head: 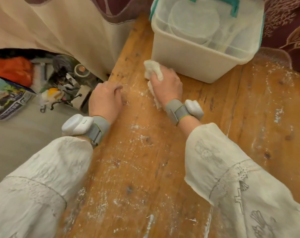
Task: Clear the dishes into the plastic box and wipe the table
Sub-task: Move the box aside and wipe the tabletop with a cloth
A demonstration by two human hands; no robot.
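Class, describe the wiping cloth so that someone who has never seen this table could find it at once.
Start at the wooden table and find the white plastic box with teal handles at its far end. Just in front of the box's near left corner, the right hand holds the cloth against the wood. It is the only soft, crumpled white thing there; the left hand beside it holds nothing.

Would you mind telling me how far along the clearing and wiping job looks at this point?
Clearing looks done: pale dishes sit in the plastic box, and no dishes show on the visible wooden table. Wiping is in hand: the right hand grips a white cloth on the wood beside the box, while the left hand rests at the table's edge. White streaks across the boards remain.
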